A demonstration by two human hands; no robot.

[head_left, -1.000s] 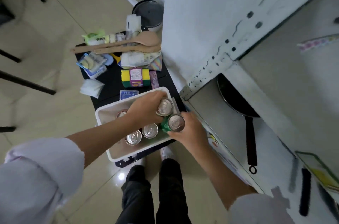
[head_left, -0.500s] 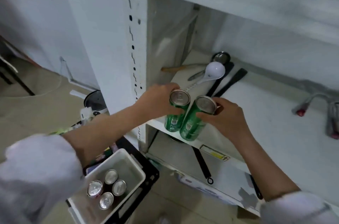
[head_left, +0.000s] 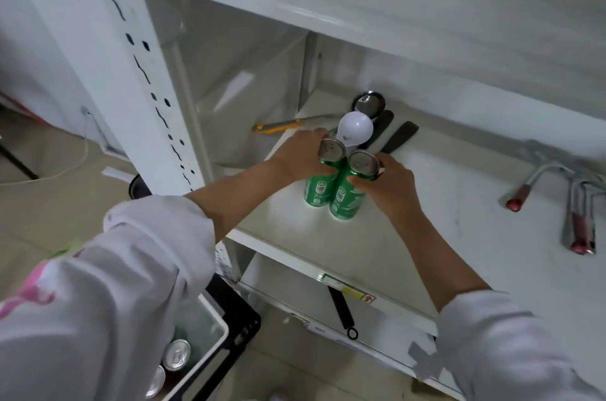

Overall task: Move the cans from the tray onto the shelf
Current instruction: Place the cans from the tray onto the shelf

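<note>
Cans: I've got left can [head_left: 319, 182] in left hand [head_left: 300, 156], right can [head_left: 349, 194] in right hand [head_left: 388, 180], fingers clenched, mid-frame on shelf [head_left: 360, 246], touching. Risk: white ladle [head_left: 355, 131] just behind, a nudge tips one. More remain in tray [head_left: 210, 335], lower left.

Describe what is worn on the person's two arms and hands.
Both hands, left and right, are bare, with no gloves. Each arm wears a loose white sleeve pushed up, leaving the forearm bare; the left sleeve carries blurred pink markings, the right sleeve looks plain.
</note>
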